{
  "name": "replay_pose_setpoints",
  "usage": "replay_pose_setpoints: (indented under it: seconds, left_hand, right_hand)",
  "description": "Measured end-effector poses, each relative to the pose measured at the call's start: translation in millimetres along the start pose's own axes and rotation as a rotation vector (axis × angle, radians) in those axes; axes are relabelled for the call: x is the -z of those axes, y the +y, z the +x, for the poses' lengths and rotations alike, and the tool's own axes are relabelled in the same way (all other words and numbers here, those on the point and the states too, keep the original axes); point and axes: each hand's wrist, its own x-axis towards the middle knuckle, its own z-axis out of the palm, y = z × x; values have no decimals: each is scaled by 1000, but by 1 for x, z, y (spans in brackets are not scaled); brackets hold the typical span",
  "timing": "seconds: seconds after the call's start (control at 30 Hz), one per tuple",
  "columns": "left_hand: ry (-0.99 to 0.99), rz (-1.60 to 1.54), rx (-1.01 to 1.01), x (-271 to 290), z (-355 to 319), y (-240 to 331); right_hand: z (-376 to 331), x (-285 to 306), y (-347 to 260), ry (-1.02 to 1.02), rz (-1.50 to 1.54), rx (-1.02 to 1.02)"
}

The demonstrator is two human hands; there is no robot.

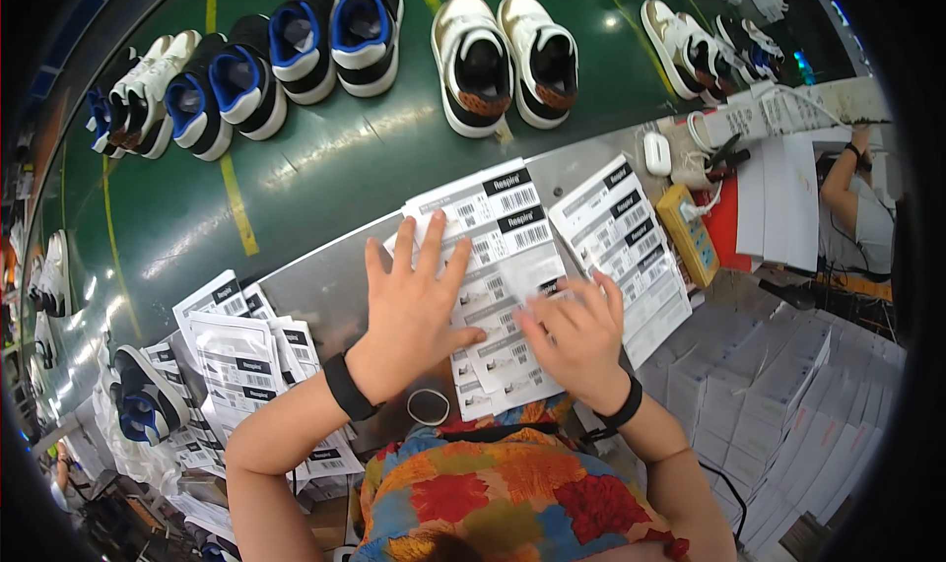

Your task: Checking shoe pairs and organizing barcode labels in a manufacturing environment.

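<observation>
Two partly overlapping stacks of white label sheets, printed with barcodes, black blocks and small shoe pictures, lie in front of me. My left hand (414, 291) rests on the nearer-left label sheets (498, 350) with its fingers spread, holding nothing. Above the same sheets is my right hand (576, 340), its fingers bent and smeared by motion. A pale, blurred patch shows beside its fingertips; whether it is a label held there I cannot make out. Just right of that hand lies another set of label sheets (641, 266).
Pairs of sneakers, such as white ones (473, 65) and black-and-blue ones (365, 35), stand on the green conveyor belt (325, 188). More label sheets (236, 360) are piled at left beside a dark shoe (148, 395). A yellow power strip (687, 235) and paper stacks (759, 385) are at right.
</observation>
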Motion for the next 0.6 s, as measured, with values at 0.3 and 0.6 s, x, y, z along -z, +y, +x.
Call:
replay_pose_setpoints:
  seconds: [0.3, 0.6]
  left_hand:
    - [139, -29, 4, 33, 44, -37]
    - [107, 67, 242, 87, 164, -161]
  right_hand:
    - [178, 22, 110, 622, 992, -260]
    - [214, -5, 162, 521, -63, -383]
